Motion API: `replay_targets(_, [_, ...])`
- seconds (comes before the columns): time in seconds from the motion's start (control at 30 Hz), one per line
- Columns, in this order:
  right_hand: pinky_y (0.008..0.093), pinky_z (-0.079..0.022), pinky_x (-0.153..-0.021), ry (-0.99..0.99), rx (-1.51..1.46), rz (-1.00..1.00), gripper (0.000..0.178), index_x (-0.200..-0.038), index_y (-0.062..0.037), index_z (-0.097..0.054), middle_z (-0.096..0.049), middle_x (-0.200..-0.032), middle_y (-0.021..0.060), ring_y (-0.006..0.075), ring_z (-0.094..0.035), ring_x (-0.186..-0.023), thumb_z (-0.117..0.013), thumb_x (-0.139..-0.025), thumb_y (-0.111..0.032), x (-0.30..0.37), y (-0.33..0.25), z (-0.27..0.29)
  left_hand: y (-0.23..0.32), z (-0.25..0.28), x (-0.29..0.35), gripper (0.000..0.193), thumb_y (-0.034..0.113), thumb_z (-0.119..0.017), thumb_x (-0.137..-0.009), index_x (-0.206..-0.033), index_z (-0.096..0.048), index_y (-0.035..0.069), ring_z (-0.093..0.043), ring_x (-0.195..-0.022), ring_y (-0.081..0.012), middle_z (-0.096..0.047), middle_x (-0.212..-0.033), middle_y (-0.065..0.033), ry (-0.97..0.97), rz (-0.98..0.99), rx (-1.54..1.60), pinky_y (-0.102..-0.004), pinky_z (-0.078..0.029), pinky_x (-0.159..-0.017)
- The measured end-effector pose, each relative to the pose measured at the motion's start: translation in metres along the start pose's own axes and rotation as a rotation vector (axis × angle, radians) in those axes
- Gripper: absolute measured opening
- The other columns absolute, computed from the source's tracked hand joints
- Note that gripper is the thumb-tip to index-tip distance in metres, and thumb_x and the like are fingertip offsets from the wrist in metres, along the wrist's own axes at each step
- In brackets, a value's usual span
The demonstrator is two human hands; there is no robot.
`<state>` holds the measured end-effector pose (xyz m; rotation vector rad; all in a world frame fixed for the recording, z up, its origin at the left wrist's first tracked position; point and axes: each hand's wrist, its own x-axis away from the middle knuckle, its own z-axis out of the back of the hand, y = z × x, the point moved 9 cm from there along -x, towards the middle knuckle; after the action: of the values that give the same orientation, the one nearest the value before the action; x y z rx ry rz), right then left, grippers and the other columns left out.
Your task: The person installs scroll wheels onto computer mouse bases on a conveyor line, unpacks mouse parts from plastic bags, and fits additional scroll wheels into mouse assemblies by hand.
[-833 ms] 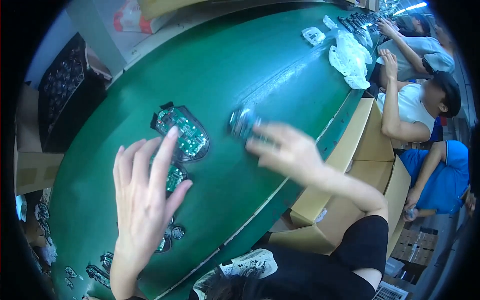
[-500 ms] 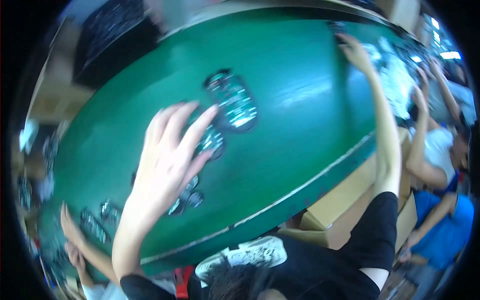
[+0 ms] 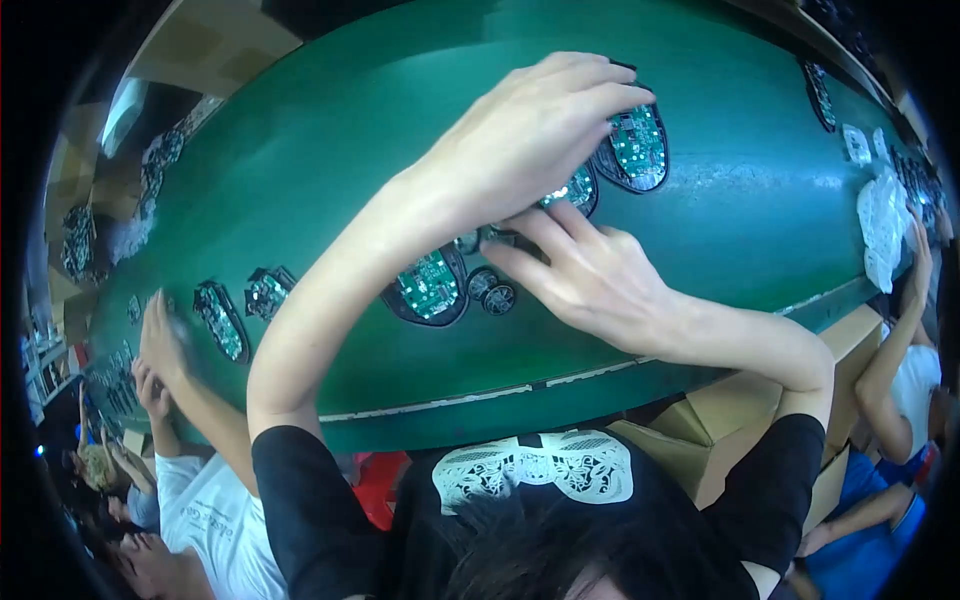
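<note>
My left hand [image 3: 550, 125] reaches across toward the right, its fingers apart over the top end of an oval black housing with a green circuit board [image 3: 638, 148]. My right hand [image 3: 605, 280] comes in below it, thumb and fingers spread beside a small dark round part [image 3: 467, 242]. A second oval housing with a circuit board [image 3: 578, 190] lies between the hands, partly covered by them. Under my left forearm is another circuit-board housing [image 3: 432, 288]. Next to it sits a pair of small black wheel-like parts [image 3: 492, 292]. Whether the right fingertips touch anything is hidden.
The green work table [image 3: 400, 370] has a raised front edge. More board units [image 3: 221, 322] lie left, near a co-worker's hands [image 3: 160, 350]. A dark elongated piece [image 3: 818, 97] and clear plastic bags [image 3: 884, 225] are at the right. An open cardboard box [image 3: 700, 430] stands below the edge.
My right hand has left the dark piece at the far right and come back to the middle. My left hand has reached further over the board housings. The view has shifted.
</note>
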<state>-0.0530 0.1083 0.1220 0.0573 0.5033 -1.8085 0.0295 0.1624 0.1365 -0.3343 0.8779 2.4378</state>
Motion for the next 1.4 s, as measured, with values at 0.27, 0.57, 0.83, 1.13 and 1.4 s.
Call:
replay_targets(0.27, [0.0258,-0.056,-0.049,0.146,0.042,-0.059,0.023,-0.095,-0.0017,-0.063,-0.057,-0.093,0.0086,0.0192,-0.062,-0.081,-0.064,-0.072,-0.008,-0.005,0.027,0.021,-0.005,-0.037,-0.041,0.047,0.017,-0.066,-0.091,-0.137,-0.056,0.014,-0.047,-0.131,-0.0388,-0.051,-0.138,-0.0235,-0.115,0.012,-0.203,-0.0451,-0.042,-0.109])
replay_targets(0.57, [0.0238,-0.052,-0.051,0.260,-0.038,-0.490,0.027,-0.100,-0.0049,-0.071,-0.065,-0.091,0.0056,0.0143,-0.065,-0.079,-0.076,-0.074,-0.002,0.062,0.094,0.134,0.024,-0.055,-0.025,0.056,0.022,-0.075,-0.081,-0.135,-0.058,0.017,-0.046,-0.130,-0.0428,-0.050,-0.137,-0.0280,-0.281,0.005,-0.253,-0.0514,-0.038,-0.110])
replay_targets(0.83, [0.0285,-0.053,-0.056,0.194,-0.255,-0.609,0.025,-0.099,-0.0024,-0.071,-0.066,-0.092,0.0082,0.0157,-0.065,-0.072,-0.080,-0.076,-0.005,0.097,0.108,0.097,0.089,-0.077,0.014,0.059,0.019,-0.068,-0.081,-0.137,-0.053,0.026,-0.039,-0.136,-0.0399,-0.036,-0.149,-0.0278,-0.408,0.002,-0.259,-0.0574,-0.033,-0.112])
replay_targets(1.13, [0.0319,-0.052,-0.061,-0.017,-0.085,-0.447,0.036,-0.109,-0.0054,-0.071,-0.063,-0.090,0.0067,0.0227,-0.062,-0.077,-0.081,-0.075,-0.015,0.084,0.109,0.089,0.093,-0.078,0.022,0.049,0.016,-0.057,-0.086,-0.134,-0.057,0.028,-0.035,-0.141,-0.0356,-0.037,-0.151,-0.0244,-0.476,0.064,-0.303,-0.0592,-0.027,-0.114])
replay_targets(1.4, [0.0351,-0.051,-0.069,-0.042,0.034,-0.553,0.046,-0.115,-0.0066,-0.071,-0.063,-0.095,0.0083,0.0242,-0.059,-0.081,-0.082,-0.070,-0.010,0.088,0.094,0.101,0.093,-0.078,0.016,0.050,0.018,-0.064,-0.081,-0.129,-0.059,0.027,-0.033,-0.143,-0.0319,-0.040,-0.150,-0.0226,-0.460,0.007,-0.304,-0.0589,-0.027,-0.114])
